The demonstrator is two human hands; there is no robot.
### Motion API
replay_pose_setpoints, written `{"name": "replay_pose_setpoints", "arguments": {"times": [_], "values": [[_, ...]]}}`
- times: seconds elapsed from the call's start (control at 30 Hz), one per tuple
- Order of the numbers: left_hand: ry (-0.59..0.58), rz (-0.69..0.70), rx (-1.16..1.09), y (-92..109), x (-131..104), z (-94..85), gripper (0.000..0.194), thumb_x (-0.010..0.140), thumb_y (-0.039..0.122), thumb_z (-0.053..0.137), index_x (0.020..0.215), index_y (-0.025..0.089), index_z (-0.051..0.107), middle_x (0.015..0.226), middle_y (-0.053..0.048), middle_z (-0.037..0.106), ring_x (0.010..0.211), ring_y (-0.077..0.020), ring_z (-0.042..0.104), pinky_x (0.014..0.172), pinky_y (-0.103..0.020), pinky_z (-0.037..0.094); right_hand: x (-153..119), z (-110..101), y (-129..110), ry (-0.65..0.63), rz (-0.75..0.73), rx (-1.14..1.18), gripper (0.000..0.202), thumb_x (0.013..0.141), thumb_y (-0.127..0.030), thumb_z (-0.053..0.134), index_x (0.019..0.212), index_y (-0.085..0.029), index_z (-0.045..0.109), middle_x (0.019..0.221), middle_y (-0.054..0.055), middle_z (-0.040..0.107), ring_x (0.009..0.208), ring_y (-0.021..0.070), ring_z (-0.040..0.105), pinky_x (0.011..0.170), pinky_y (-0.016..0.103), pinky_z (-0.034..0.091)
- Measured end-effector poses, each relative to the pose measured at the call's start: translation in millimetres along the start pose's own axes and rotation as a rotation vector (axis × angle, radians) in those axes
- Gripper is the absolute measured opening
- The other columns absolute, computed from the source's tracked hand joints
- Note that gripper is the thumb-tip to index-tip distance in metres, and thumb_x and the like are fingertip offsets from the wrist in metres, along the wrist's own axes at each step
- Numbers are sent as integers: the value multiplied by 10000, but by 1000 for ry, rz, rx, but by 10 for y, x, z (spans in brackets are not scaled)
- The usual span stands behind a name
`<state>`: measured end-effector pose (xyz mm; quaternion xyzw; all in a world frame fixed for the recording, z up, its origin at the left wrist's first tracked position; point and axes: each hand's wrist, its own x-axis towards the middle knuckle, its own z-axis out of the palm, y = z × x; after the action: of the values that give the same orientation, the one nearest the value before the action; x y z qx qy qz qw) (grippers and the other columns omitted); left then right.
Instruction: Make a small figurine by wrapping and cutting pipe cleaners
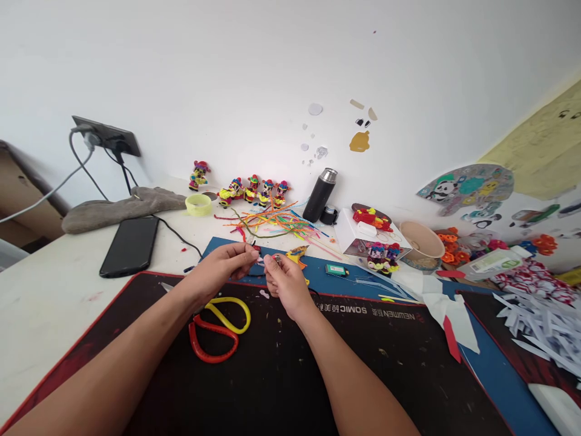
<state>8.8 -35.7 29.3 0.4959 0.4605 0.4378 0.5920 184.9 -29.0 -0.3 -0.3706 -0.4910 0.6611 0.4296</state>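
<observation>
My left hand is closed in a pinch above the far edge of the black mat. Between its fingertips and my right hand is a small pale lilac piece, partly covered, whose kind I cannot make out. My right hand is also closed, thumb against fingers, on something small that the fingers mostly hide. A lilac scrap lies on the mat just below the hands. Beneath my left forearm rest scissors with one red and one yellow handle. A yellow-orange glue gun lies just beyond my right hand.
Colourful pipe cleaners lie in a heap behind the hands, with several small figurines along the wall. A black thermos stands near a white box. At left is a phone; paper strips pile up at right.
</observation>
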Motion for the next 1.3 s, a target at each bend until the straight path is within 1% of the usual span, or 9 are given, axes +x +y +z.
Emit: {"name": "replay_pose_setpoints", "arguments": {"times": [0.53, 0.63, 0.8, 0.93, 1.07, 1.2, 1.3], "values": [[-6, -4, 7, -12, 21, -1, 416, 762, 535, 805, 671, 202, 572, 596, 47, 499, 568, -121, 374, 555, -255, 280, -2, 7, 16, -4, -5, 17, 541, 824, -686, 777, 765, -208, 530, 564, -105, 348, 462, 55, 250, 420, 213, 174], [-6, -3, 28, -25, 35, -13, 421, 763, 549, 801, 678, 202, 577, 599, 47, 497, 568, -121, 372, 555, -255, 277, -1, 6, 3, 7, -8, 23, 533, 820, -684, 781, 782, -202, 558, 565, -104, 349, 465, 56, 254, 424, 214, 168], [-17, -6, 88, -53, 38, -24, 437, 771, 608, 782, 749, 196, 639, 616, 49, 483, 578, -126, 366, 556, -254, 269, -2, -5, -17, 0, -6, 2, 519, 826, -687, 764, 859, -189, 624, 574, -105, 351, 460, 59, 249, 425, 222, 160], [-28, 2, 102, -57, 37, -22, 489, 784, 658, 766, 739, 199, 603, 625, 57, 454, 586, -123, 349, 557, -250, 269, 6, -25, 9, 14, -17, -68, 507, 820, -679, 767, 844, -200, 603, 567, -103, 360, 458, 67, 261, 422, 227, 179], [-6, 41, 71, -57, 42, -33, 513, 823, 674, 738, 723, 202, 562, 650, 49, 475, 602, -126, 368, 567, -249, 294, 19, -27, 25, 41, -30, -72, 503, 822, -679, 759, 838, -205, 595, 561, -104, 356, 453, 68, 262, 419, 229, 179], [0, 45, 41, -71, 56, -57, 496, 817, 664, 755, 753, 203, 583, 659, 49, 483, 603, -128, 375, 570, -251, 306, 20, -19, 12, 67, -23, -56, 503, 819, -680, 759, 840, -205, 595, 562, -104, 355, 449, 67, 262, 418, 228, 171], [-10, 31, 55, -72, 67, -67, 488, 798, 650, 777, 744, 203, 586, 649, 51, 487, 603, -130, 388, 572, -250, 304, 14, -22, 14, 73, -38, -89, 499, 827, -683, 747, 841, -208, 597, 560, -102, 355, 454, 74, 268, 420, 229, 180]]}}
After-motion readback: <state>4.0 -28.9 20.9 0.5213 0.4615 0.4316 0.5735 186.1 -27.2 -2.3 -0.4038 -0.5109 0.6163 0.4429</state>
